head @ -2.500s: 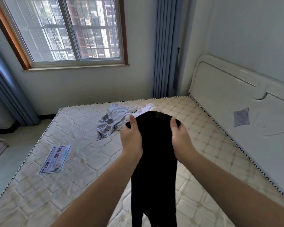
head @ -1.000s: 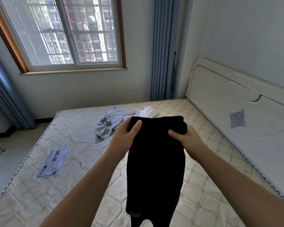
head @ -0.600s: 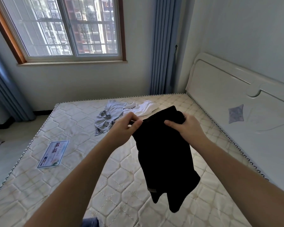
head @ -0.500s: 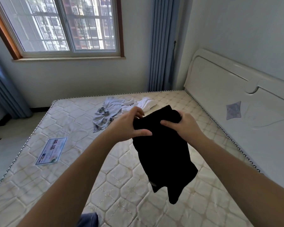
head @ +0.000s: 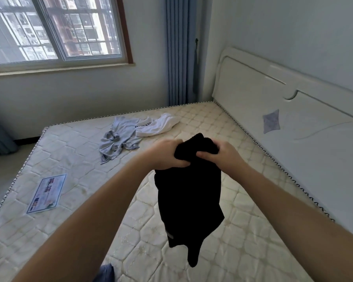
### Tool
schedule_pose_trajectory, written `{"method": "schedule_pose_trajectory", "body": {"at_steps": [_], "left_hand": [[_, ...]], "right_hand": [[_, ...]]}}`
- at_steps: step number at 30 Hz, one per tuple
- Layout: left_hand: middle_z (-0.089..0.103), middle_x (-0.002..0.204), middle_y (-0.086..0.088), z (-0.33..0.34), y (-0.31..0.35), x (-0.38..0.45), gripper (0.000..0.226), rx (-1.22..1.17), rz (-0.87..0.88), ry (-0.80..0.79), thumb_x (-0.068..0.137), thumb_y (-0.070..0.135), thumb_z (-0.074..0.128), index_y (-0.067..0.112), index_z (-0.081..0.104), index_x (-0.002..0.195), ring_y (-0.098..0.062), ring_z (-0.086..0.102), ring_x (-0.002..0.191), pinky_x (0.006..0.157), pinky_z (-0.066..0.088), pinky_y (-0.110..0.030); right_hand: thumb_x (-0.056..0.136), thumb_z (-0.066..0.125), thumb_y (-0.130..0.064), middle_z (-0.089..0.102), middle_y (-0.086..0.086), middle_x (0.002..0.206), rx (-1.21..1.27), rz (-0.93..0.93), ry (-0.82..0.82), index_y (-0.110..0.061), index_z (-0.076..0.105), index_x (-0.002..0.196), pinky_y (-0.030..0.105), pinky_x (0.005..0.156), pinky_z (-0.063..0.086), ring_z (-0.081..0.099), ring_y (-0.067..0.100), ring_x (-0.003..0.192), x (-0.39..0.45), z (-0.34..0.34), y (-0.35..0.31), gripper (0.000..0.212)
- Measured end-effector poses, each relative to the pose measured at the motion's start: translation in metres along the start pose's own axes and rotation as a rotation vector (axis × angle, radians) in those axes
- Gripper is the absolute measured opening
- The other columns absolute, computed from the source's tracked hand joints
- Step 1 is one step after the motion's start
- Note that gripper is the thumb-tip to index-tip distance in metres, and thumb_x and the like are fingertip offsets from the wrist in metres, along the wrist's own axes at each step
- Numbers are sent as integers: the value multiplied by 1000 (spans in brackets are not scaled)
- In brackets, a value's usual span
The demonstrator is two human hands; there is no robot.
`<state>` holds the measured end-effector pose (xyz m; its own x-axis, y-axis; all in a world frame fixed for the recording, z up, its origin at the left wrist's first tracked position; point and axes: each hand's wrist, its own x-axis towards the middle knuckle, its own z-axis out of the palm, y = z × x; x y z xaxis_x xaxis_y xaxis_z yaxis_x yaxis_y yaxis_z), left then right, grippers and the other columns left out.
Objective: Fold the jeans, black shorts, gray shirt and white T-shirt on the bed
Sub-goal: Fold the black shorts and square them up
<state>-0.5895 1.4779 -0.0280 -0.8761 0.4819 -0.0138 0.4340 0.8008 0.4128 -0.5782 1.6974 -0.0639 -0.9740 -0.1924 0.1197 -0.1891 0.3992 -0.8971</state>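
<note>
Right at the bottom edge, a scrap of blue denim, the jeans (head: pixel 106 273), peeks in. Above it, the black shorts (head: pixel 189 202) hang in the air over the bed (head: pixel 80 151), bunched at the top. Left hand (head: pixel 166 153) has its fingers curled tight round the waistband, right hand (head: pixel 222 154) clamped on it just beside, thumbs nearly meeting. Left on the mattress, a printed leaflet (head: pixel 47 193). Farther back, the gray shirt (head: pixel 120 139) lies crumpled, touching the white T-shirt (head: pixel 161 125). Beyond, window (head: pixel 55 29) and curtain (head: pixel 180 49).
</note>
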Motion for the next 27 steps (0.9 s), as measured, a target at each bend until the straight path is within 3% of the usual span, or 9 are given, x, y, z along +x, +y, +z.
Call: {"method": "schedule_pose_trajectory", "body": {"at_steps": [3, 6, 11, 13, 17, 21, 23, 25, 27], "left_hand": [[55, 84, 12, 5, 14, 16, 34, 84, 20, -24, 80, 49, 69, 26, 50, 97, -13, 55, 83, 59, 33, -20], [53, 81, 19, 10, 32, 36, 38, 99, 18, -69, 80, 51, 70, 27, 55, 106, 1, 50, 75, 58, 32, -16], [61, 80, 14, 17, 67, 68, 38, 104, 0, -136, 76, 61, 70, 30, 61, 96, 3, 54, 72, 58, 37, -20], [60, 74, 16, 16, 81, 79, 27, 81, 5, -125, 76, 62, 69, 40, 57, 85, 3, 55, 69, 58, 36, -20], [61, 77, 28, 10, 101, 95, 24, 50, 15, -76, 74, 70, 64, 49, 54, 80, 10, 56, 73, 58, 37, -19], [60, 78, 32, 4, 112, 102, 23, 8, 24, -21, 67, 80, 56, 63, 51, 81, 10, 57, 75, 58, 36, -18], [61, 77, 29, 4, 112, 102, 27, -37, 5, 13, 65, 82, 56, 62, 52, 83, 7, 59, 74, 59, 37, -18], [62, 81, 29, 4, 110, 102, 32, -67, -39, 56, 61, 83, 57, 65, 52, 87, 7, 60, 79, 61, 39, -17], [62, 85, 32, 6, 106, 102, 34, -107, -90, 99, 60, 80, 59, 70, 50, 91, 11, 59, 81, 63, 40, -14]], "right_hand": [[72, 73, -55, 73, -13, 99, 129, 24, -61, -42, 68, 102, 18, 75, 53, 69, 3, 93, -4, -16, 29, 34], [77, 70, -58, 72, -8, 111, 254, 115, -104, -35, 68, 113, 23, 88, 50, 66, 8, 107, -12, -34, 72, 43], [73, 50, -80, 65, -12, 124, 298, 341, -106, -34, 63, 122, 32, 99, 42, 56, 9, 122, -22, -60, 158, 68], [73, 48, -84, 54, -9, 139, 306, 483, -80, -30, 54, 134, 37, 109, 35, 47, 13, 132, -27, -71, 197, 82], [89, 39, -69, 34, -1, 155, 371, 666, -62, -25, 32, 151, 37, 115, 22, 31, 19, 143, -31, -88, 259, 76], [91, 37, -68, 36, -14, 147, 482, 708, -68, -26, 30, 151, 34, 114, 16, 26, 9, 140, -22, -97, 285, 74], [92, 39, -66, 44, -20, 133, 545, 673, -92, -27, 41, 145, 28, 109, 24, 35, 3, 130, -17, -101, 294, 66], [97, 40, -57, 61, -11, 126, 600, 621, -79, -23, 56, 131, 26, 97, 40, 55, 7, 119, -10, -103, 302, 51], [101, 44, -43, 68, 3, 116, 689, 590, -27, -15, 60, 127, 26, 86, 49, 65, 13, 104, -3, -106, 306, 41]]}}
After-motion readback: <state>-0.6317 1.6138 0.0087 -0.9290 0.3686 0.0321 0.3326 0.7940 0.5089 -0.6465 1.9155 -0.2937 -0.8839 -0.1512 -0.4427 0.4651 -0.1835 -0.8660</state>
